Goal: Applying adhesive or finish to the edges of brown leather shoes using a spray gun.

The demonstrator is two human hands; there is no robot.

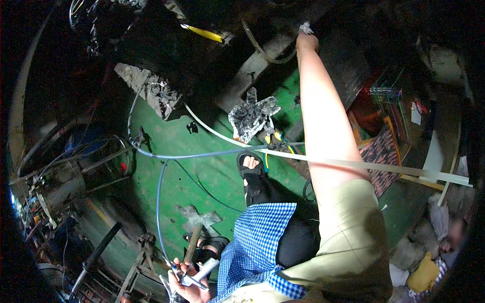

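Observation:
My right arm is stretched far forward to a dark machine (262, 60). My right hand (306, 44) is closed around a crumpled whitish cloth or paper (305, 28) against the machine's dark surface; detail there is lost in shadow. Low at the left, near my body, my left hand (189, 289) is wrapped round a silver spray gun (204, 270). A blue hose (160, 222) runs up to the gun from the floor. Close beside this hand a wooden handle (192, 243) sticks up; whether I touch it cannot be seen.
On the green floor (187, 136) lies a blackened, crumpled sheet (251, 118). A long pale strip (374, 165) crosses under my right arm. Metal frames and a cylinder (68, 184) stand at the left, coloured panels (384, 146) at the right. Another person (452, 237) is at lower right.

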